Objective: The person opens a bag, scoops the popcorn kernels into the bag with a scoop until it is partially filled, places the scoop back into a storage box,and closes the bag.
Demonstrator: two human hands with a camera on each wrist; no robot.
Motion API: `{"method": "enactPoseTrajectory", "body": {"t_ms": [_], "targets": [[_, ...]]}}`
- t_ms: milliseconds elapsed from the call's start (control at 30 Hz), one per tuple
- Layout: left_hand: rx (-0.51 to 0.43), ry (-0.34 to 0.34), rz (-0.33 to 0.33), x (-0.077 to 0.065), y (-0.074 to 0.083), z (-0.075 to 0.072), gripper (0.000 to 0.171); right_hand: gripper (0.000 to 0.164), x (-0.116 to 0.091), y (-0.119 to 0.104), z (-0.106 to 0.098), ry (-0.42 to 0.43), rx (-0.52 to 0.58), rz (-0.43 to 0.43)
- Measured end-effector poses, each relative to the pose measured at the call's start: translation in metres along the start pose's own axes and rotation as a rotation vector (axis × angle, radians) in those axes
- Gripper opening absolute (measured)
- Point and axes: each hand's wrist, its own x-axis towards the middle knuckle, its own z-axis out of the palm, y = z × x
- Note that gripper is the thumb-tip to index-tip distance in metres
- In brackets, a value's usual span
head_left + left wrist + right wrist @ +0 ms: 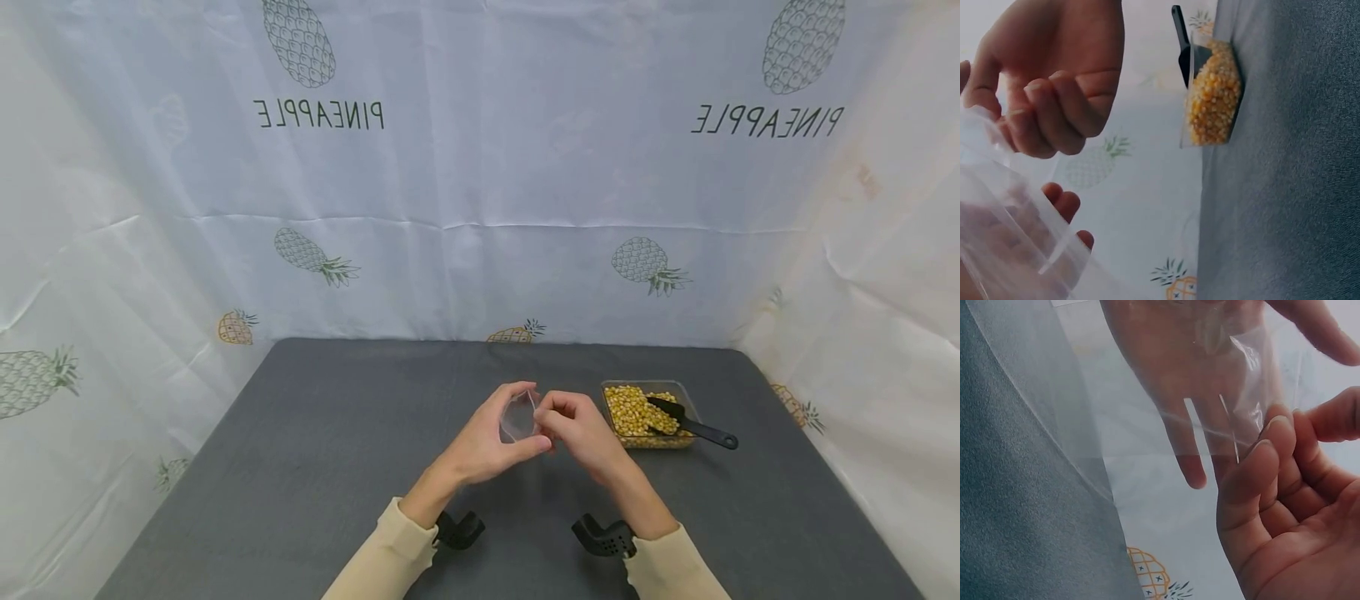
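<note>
A clear plastic bag (pixel 517 423) is between the two hands over the table, its mouth spread and facing up. My left hand (pixel 486 440) lies about the bag from the left, thumb on the near side. Its fingers reach out nearly straight behind the film (pixel 1085 425) in the right wrist view. At the bag's right edge, my right hand (pixel 583 432) pinches the rim between thumb and curled fingers (pixel 1260 465). Corn kernels (pixel 626 408) fill a clear rectangular container to the right, with a black scoop (pixel 708 432) resting in them.
The dark grey table (pixel 360 433) stretches out on both sides of the hands. A white curtain (pixel 480 167) with pineapple prints hangs behind it and along both sides. The scoop's handle juts over the container's right rim.
</note>
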Motion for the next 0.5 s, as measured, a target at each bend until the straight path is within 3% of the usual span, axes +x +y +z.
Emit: {"method": "enactPoseTrajectory", "body": {"t_ms": [300,500], "targets": [[0.238,0.053,0.072,-0.0011,0.0014,-0.003,0.076,0.023,-0.0014,-0.0023,0.0001,0.021,-0.095,0.022],[0.311,0.101,0.16,-0.0008,-0.0008,-0.0052,0.069,0.023,-0.0021,-0.0046,0.0001,0.04,-0.125,0.027]]}}
